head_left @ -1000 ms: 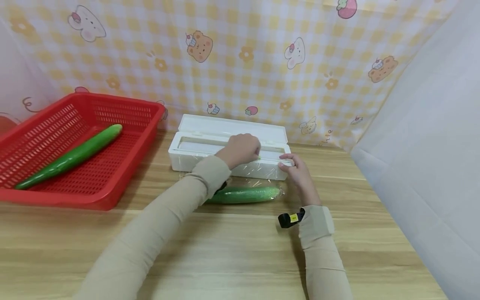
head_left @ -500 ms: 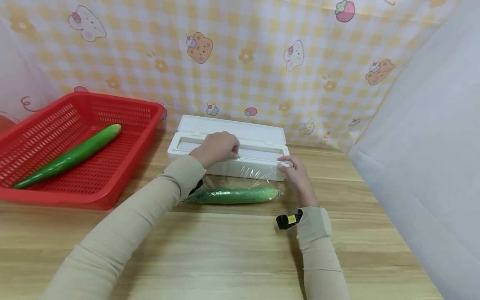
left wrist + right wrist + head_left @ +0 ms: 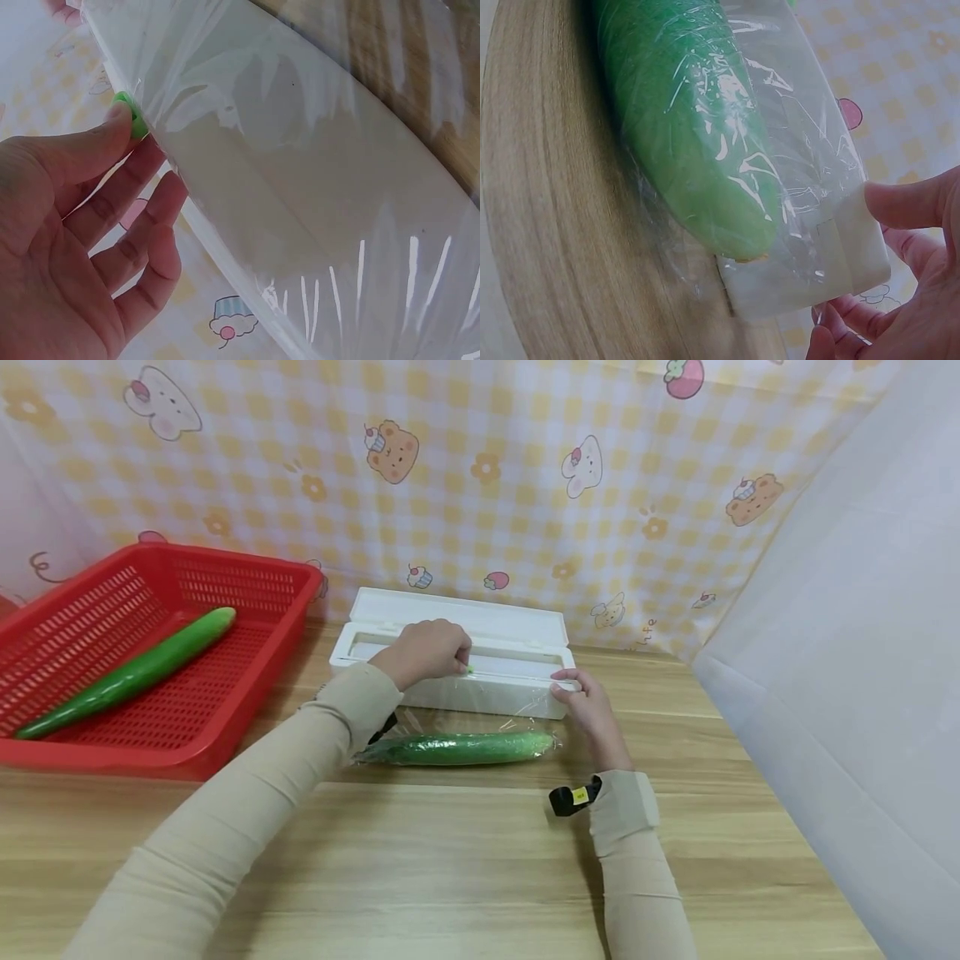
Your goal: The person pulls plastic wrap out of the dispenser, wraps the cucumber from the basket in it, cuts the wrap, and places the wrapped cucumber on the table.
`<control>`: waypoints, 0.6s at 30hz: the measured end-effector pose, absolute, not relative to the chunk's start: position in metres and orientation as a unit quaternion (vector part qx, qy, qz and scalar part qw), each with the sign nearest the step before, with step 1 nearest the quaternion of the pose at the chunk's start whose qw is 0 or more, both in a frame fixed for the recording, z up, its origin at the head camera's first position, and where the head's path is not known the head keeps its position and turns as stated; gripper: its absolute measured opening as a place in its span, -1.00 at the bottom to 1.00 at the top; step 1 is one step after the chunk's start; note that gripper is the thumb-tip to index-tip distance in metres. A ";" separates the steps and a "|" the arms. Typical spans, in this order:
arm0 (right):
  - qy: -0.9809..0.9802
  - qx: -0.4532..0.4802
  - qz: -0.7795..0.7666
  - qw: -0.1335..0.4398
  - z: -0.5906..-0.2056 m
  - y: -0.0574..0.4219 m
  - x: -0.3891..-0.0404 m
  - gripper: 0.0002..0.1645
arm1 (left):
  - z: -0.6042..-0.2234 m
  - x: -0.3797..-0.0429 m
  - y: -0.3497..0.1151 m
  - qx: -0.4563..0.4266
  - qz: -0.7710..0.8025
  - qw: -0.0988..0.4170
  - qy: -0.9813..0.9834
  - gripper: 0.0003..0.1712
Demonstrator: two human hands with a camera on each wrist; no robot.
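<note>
A white cling film dispenser box (image 3: 495, 695) stands on the table, its lid (image 3: 480, 612) raised at the back. Near its middle, my left hand (image 3: 426, 652) pinches a small green slide cutter (image 3: 136, 120) between thumb and index finger at the box's edge. My right hand (image 3: 592, 706) grips the box's right end, thumb on one side and fingers on the other. From the box, clear cling film (image 3: 330, 292) stretches toward a cucumber (image 3: 465, 749) wrapped in film, lying in front of it. The left forearm stands close by the cucumber's left end.
At the left, a red plastic basket (image 3: 191, 762) holds another cucumber (image 3: 135, 672). A checked cartoon curtain (image 3: 480, 518) hangs right behind the box, and a white cloth (image 3: 840, 635) borders the right side. Wooden table (image 3: 450, 860) extends in front.
My left hand has slid leftward along the box's edge with the green slide cutter, uncovering more of the cucumber. The right hand keeps its hold on the box's end.
</note>
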State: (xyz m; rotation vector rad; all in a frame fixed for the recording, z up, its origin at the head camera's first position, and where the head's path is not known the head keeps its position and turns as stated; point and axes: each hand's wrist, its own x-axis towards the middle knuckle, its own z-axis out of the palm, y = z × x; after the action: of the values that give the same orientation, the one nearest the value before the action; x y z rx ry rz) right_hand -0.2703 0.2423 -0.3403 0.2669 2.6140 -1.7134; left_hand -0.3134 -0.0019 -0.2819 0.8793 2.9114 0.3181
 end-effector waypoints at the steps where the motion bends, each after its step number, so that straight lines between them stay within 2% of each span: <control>1: 0.833 0.086 -0.546 0.003 -0.340 0.242 -0.270 -0.61 | -0.282 -0.314 -0.002 0.287 0.105 0.042 0.951 -0.87; 18: 0.829 0.085 -0.553 0.009 -0.340 0.243 -0.269 -0.64 | -0.282 -0.316 -0.005 0.285 0.112 0.053 0.950 -0.86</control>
State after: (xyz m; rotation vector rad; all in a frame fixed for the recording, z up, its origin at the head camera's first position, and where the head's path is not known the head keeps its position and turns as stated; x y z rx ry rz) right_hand -0.2694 0.2428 -0.3398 0.2658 2.5885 -1.7288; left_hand -0.3156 -0.0051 -0.2823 0.8665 2.8890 0.3397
